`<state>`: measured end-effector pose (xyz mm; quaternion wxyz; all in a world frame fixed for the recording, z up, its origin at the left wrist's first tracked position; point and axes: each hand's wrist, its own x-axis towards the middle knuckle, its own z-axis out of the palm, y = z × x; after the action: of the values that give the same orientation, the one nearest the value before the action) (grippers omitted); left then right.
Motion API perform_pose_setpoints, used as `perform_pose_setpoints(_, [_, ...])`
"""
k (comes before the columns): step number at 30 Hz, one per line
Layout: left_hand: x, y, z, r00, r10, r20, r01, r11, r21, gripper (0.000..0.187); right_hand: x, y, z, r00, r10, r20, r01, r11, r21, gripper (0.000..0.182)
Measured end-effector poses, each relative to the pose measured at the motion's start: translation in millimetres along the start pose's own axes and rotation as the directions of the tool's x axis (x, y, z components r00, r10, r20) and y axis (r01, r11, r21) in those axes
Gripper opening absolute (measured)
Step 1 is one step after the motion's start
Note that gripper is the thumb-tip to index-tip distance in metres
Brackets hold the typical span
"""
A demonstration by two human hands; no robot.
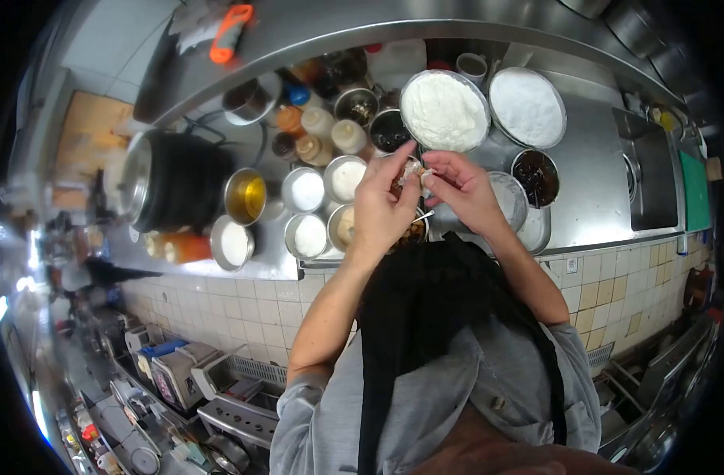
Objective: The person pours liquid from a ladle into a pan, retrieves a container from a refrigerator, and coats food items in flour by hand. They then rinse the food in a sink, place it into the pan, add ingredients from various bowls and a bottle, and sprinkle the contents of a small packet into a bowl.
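Both hands meet over the steel counter, near the chest. My left hand (387,198) is closed on one side of a small pale, brownish piece (413,169), too small to name. My right hand (459,188) pinches the other side of it. Under the hands are partly hidden bowls, one with a spoon handle (424,215) sticking out. Just beyond stand a large bowl of white powder (444,111) and a second one (528,108). A bowl of dark liquid (535,178) is right of my right hand.
Small bowls of white contents (306,190) stand at the left, with squeeze bottles (315,122) behind. Farther left are a bowl of yellow oil (246,195) and a large black pot (176,182). A sink (649,174) and green board (695,191) lie right. A shelf edge (457,26) crosses above.
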<state>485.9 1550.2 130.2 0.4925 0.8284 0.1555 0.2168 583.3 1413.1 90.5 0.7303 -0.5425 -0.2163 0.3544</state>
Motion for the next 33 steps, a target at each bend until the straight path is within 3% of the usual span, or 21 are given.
perform_pose_setpoints(4, [3,-12,-5,0.994,-0.043,0.097,0.049,0.997,-0.060,0.021,-2,3,3,1.000,0.007,-0.013,-0.007,1.000,-0.020,0.034])
perform_pose_setpoints(6, [1,-27,0,0.981,-0.189,0.050,0.195,0.936,-0.294,0.014,-2,4,0,0.999,0.023,0.025,-0.022,0.997,-0.072,0.035])
perform_pose_setpoints(7, [2,-30,0,0.981,-0.189,0.050,0.196,0.935,-0.294,0.014,-2,5,-1,0.999,0.024,0.025,-0.022,0.997,-0.072,0.035])
perform_pose_setpoints(9, [2,-35,-1,0.928,-0.353,0.116,0.369,0.833,-0.412,0.016,-1,5,-1,0.998,0.041,0.048,-0.038,0.997,-0.070,0.034])
perform_pose_setpoints(10, [2,-35,-1,0.929,-0.353,0.115,0.368,0.833,-0.412,0.016,-2,6,-2,0.998,0.041,0.049,-0.037,0.997,-0.070,0.034])
perform_pose_setpoints(12, [2,-35,-3,0.854,-0.470,0.223,0.509,0.667,-0.544,0.013,-1,7,-2,0.994,0.093,0.059,-0.091,0.995,-0.041,0.032])
perform_pose_setpoints(16, [1,-34,-2,0.858,-0.468,0.213,0.503,0.680,-0.533,0.012,-2,4,0,0.992,0.116,0.042,-0.115,0.993,-0.028,0.028])
perform_pose_setpoints(19, [-5,-24,0,0.910,-0.402,0.106,0.394,0.752,-0.528,0.012,-1,5,2,0.992,0.123,0.023,-0.123,0.992,0.003,0.026])
perform_pose_setpoints(21, [-13,-4,-3,0.977,-0.145,-0.159,0.090,0.945,-0.313,0.012,-2,6,5,0.992,0.128,0.008,-0.128,0.991,0.030,0.023])
perform_pose_setpoints(22, [-20,-7,-6,0.976,-0.141,-0.163,0.084,0.946,-0.315,0.012,-5,10,5,0.992,0.124,0.011,-0.124,0.992,0.026,0.023])
perform_pose_setpoints(23, [-25,-15,-10,0.986,0.061,-0.152,-0.075,0.994,-0.086,0.013,-8,16,5,0.990,0.138,0.023,-0.139,0.990,0.016,0.024])
perform_pose_setpoints(24, [-23,-21,-15,0.954,0.280,-0.106,-0.263,0.954,0.146,0.014,-6,17,5,0.991,0.126,0.037,-0.125,0.992,-0.004,0.025])
perform_pose_setpoints(26, [-31,-26,-20,0.973,0.222,-0.070,-0.202,0.954,0.220,0.015,-8,21,13,0.989,0.144,0.031,-0.145,0.989,0.014,0.024])
perform_pose_setpoints(28, [-32,-20,-27,0.998,0.061,-0.019,-0.059,0.993,0.101,0.015,-6,25,18,0.990,0.135,0.048,-0.140,0.983,0.118,0.020])
perform_pose_setpoints(30, [-27,-18,-30,0.993,0.108,-0.054,-0.103,0.991,0.089,0.017,-2,26,16,0.977,0.166,0.132,-0.193,0.955,0.227,0.019])
perform_pose_setpoints(33, [-15,-6,-33,0.972,0.235,-0.013,-0.232,0.967,0.110,0.013,2,16,21,0.990,0.089,0.110,-0.118,0.946,0.303,0.017])
